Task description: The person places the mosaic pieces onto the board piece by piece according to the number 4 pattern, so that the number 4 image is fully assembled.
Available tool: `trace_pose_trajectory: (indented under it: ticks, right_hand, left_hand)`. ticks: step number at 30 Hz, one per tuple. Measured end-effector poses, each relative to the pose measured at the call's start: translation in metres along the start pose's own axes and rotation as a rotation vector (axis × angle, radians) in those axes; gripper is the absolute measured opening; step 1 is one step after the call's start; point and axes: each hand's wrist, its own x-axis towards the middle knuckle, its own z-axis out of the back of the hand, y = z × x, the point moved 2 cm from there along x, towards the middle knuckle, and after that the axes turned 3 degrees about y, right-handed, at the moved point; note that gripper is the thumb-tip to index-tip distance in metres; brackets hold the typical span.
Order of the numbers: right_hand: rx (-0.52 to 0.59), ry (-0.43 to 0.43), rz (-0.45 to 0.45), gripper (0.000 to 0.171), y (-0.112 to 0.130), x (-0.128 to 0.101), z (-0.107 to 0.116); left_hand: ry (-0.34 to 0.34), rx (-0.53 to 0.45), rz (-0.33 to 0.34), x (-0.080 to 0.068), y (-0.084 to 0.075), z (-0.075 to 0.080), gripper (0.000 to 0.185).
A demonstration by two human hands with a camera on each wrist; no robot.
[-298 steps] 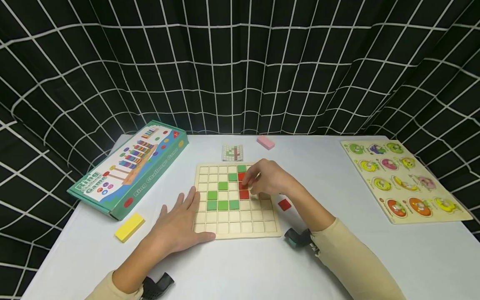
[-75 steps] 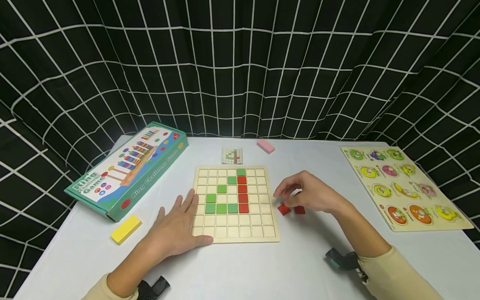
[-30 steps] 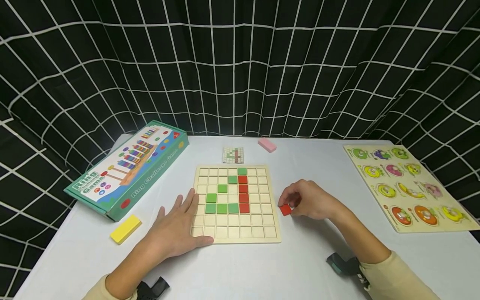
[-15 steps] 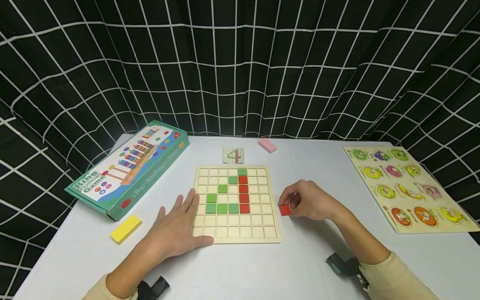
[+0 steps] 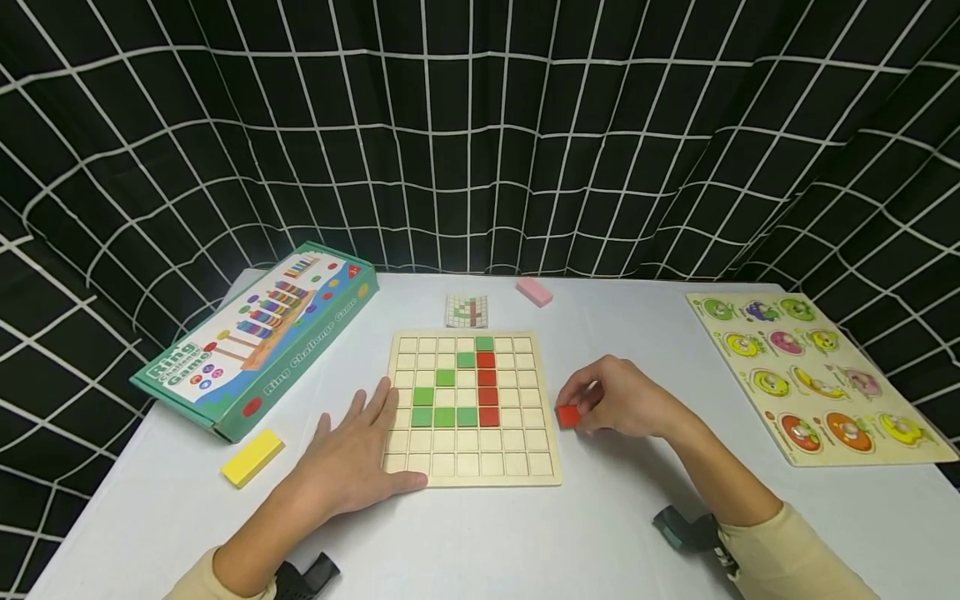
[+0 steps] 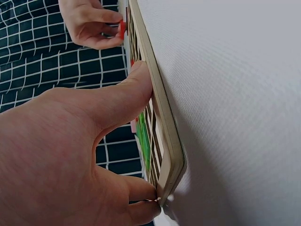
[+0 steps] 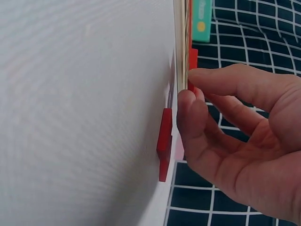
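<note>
A pale wooden grid board [image 5: 457, 479] lies mid-table, bearing several green tiles [image 5: 444, 417] in a stepped shape and a column of red tiles [image 5: 487, 377]. My left hand [image 5: 348, 458] rests on its left edge, fingers spread, with the thumb on the front edge. Just off the board's right side, my right hand [image 5: 618, 400] pinches a red square tile [image 5: 567, 417] between thumb and fingertips. The right wrist view shows further red tiles [image 7: 164, 143] on the table beneath that hand; the hand hides them from the head view.
Behind the board lies a small pattern card [image 5: 467, 311], with a pink block [image 5: 534, 292] to its right. A ring game box [image 5: 255, 342] and a yellow block [image 5: 252, 458] are at left. A fruit puzzle board [image 5: 821, 379] lies at right.
A red tile has been added at the bottom of the red column. My right hand has moved off the board to the right, taken hold of another red tile and turned it slightly.
</note>
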Motion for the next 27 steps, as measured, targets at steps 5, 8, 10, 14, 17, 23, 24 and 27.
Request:
trace_pose_trajectory:
  ticks: [5, 8, 10, 14, 17, 23, 24, 27]
  right_hand:
    - [0.044, -0.012, -0.029, 0.031, 0.001, 0.0, -0.001]
    - [0.06, -0.024, -0.037, 0.031, 0.001, 0.0, -0.001]
    - [0.067, -0.028, -0.038, 0.032, 0.0, 0.0, -0.002]
    - [0.074, -0.037, -0.051, 0.032, 0.001, 0.001, -0.002]
    - [0.087, -0.046, -0.069, 0.033, 0.001, 0.0, -0.003]
    - [0.108, -0.056, -0.069, 0.03, 0.008, 0.001, -0.006]
    - [0.11, -0.057, -0.064, 0.028, 0.01, 0.001, -0.006]
    - [0.111, -0.06, -0.041, 0.023, 0.015, 0.003, -0.008]
  left_hand:
    - [0.004, -0.001, 0.002, -0.001, 0.0, 0.0, 0.116]
    - [0.003, 0.002, 0.002, -0.001, 0.0, 0.0, 0.116]
    - [0.003, 0.003, 0.004, -0.001, 0.001, 0.0, 0.116]
    - [0.007, 0.003, 0.006, -0.001, 0.0, 0.0, 0.117]
    - [0.005, 0.004, 0.003, 0.0, 0.0, 0.0, 0.117]
    - [-0.002, -0.001, 0.005, -0.001, -0.001, -0.001, 0.116]
    - [-0.002, -0.002, 0.005, -0.001, 0.0, -0.001, 0.116]
    - [-0.001, -0.003, 0.007, -0.001, 0.0, 0.0, 0.116]
